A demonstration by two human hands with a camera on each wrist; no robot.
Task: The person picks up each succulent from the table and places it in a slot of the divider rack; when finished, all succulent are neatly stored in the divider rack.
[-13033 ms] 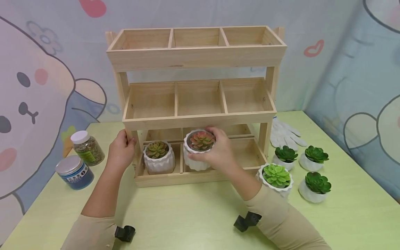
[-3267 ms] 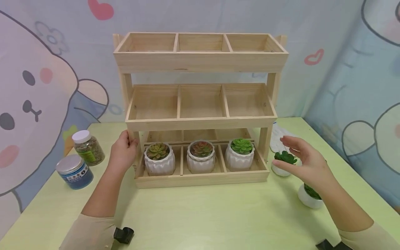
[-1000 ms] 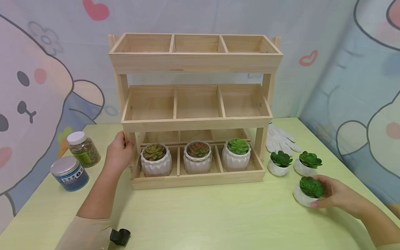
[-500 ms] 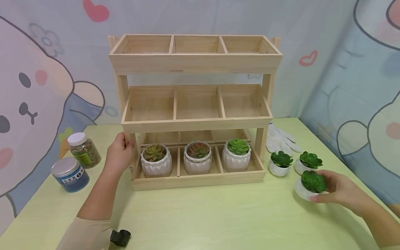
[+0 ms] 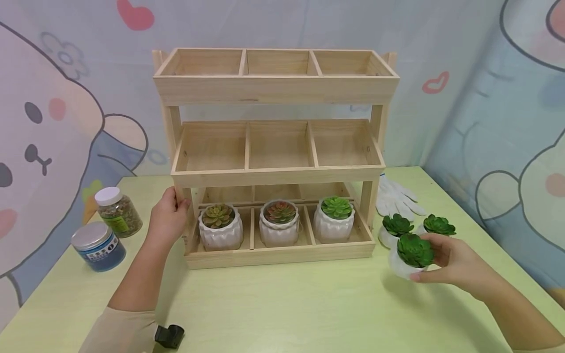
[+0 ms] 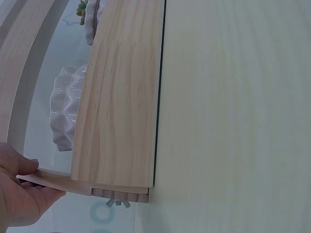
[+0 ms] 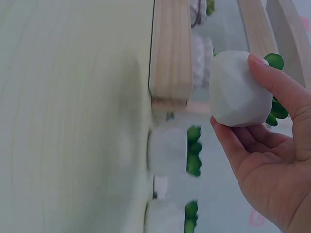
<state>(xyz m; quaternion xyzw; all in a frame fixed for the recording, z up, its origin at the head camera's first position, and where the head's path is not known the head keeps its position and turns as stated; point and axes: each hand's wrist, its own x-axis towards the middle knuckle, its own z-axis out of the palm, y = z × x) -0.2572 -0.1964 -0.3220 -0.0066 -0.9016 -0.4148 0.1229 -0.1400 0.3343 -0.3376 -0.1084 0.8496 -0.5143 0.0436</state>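
Note:
My right hand [image 5: 454,267] grips a small white pot with a dark green succulent [image 5: 415,251], raised above the table; in the right wrist view thumb and fingers wrap the white pot [image 7: 238,90]. My left hand [image 5: 168,215] holds the left upright of the three-tier wooden rack [image 5: 278,178], thumb and fingers around the wood [image 6: 53,179]. On the bottom tier, three white ribbed pots stand in separate compartments: a yellowish-green succulent [image 5: 219,215], a reddish one [image 5: 280,212] and a bright green one [image 5: 337,208]. The middle and top tiers hold nothing.
Two more small potted succulents, one [image 5: 397,225] partly hidden by the held pot and another [image 5: 438,225], stand at the right. Behind them lie white gloves [image 5: 397,196]. At the left stand a jar with a white lid [image 5: 119,212] and a blue tin [image 5: 99,246].
My right hand has taken up the front small succulent pot from the table and carried it left toward the rack. My left hand stays on the upright. Earlier, the bottom tier's right compartment was filled.

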